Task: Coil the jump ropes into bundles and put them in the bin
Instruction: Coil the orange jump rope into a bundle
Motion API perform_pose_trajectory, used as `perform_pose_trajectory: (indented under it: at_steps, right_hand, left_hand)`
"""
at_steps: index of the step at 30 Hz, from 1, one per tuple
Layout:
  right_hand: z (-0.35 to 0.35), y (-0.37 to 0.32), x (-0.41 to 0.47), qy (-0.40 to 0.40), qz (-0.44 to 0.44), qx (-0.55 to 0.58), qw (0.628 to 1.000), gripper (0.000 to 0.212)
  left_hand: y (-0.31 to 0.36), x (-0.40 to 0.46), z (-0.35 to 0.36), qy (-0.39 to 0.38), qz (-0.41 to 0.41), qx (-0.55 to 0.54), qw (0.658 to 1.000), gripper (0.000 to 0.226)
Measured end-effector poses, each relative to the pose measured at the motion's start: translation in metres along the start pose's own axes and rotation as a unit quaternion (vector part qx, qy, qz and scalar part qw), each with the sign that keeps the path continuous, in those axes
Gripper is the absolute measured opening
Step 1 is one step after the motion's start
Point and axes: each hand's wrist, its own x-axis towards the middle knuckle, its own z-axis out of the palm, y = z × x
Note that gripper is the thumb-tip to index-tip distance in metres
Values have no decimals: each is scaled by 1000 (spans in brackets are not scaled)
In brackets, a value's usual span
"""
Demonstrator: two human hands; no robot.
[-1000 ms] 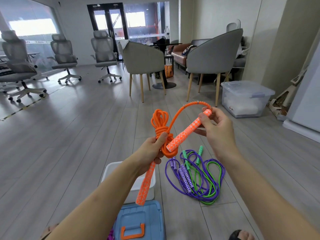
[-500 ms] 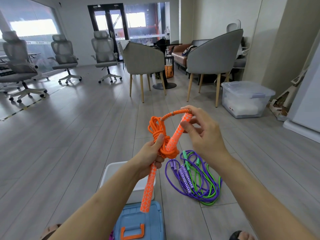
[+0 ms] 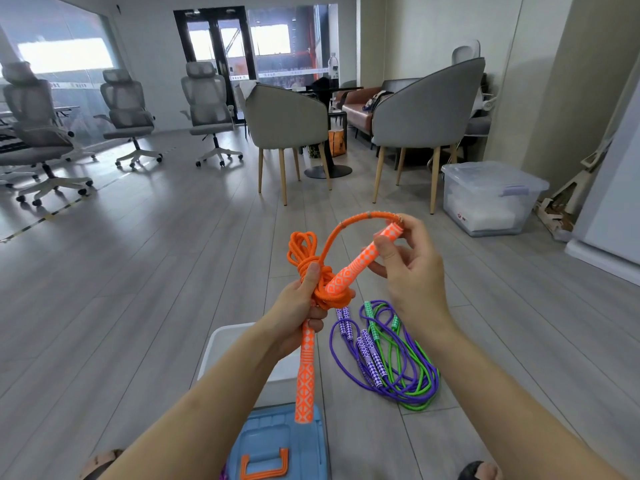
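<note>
Head view, item one: our left hand (image 3: 298, 306), fingers curled tight around the coiled middle of the orange jump rope (image 3: 304, 258), thumb laid upward along the strands. The bundle stands up from the fist as a short cluster of loops, with a wrap of cord around its waist just right of the thumb. One orange-and-white patterned handle (image 3: 304, 375) hangs straight down below the fist, its tip over the blue lid (image 3: 277, 445).

Item two: our right hand (image 3: 412, 268), thumb and fingertips pinching the upper end of the second patterned handle (image 3: 360, 263). The remaining fingers are loosely curled behind it. This handle slants down and left, its lower end tucked into the wrap at the bundle's waist. From its top a short arc of orange cord curves over and back down to the coil.

Item three: a white bin (image 3: 221, 344) on the floor directly beneath our left forearm, only part of its rim showing.

Item four: the purple jump rope (image 3: 346, 358) and the green jump rope (image 3: 415, 389), lying loose and tangled together on the grey plank floor (image 3: 138, 306), just right of the bin, below our right hand.

Item five: background holdings, well apart from us, being two grey armchairs (image 3: 291, 119), several office chairs (image 3: 128, 109) and a clear lidded storage box (image 3: 488, 195).
</note>
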Motion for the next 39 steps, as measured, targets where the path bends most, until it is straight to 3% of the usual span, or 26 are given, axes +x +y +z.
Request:
perform_pose_trajectory:
  at_steps: [5, 11, 15, 20, 28, 39]
  right_hand:
    - [-1, 2, 2, 24, 30, 31, 999, 16]
    - [-2, 2, 1, -25, 20, 3, 999, 18]
    - [1, 0, -2, -86, 11, -6, 996, 18]
    - [1, 0, -4, -37, 44, 30, 998, 16]
    - [-2, 5, -2, 4, 82, 78, 994, 19]
    - [-1, 7, -9, -21, 38, 68, 997, 16]
  left_hand:
    - [-4, 4, -3, -4, 21, -7, 1000, 72]
    - [-3, 1, -2, -20, 10, -66, 998, 44]
    - [-2, -1, -4, -10, 12, -73, 997, 38]
    - [-1, 1, -8, 26, 6, -39, 999, 44]
    - [0, 4, -4, 19, -3, -23, 1000, 46]
    - [3, 7, -7, -8, -19, -64, 998, 41]
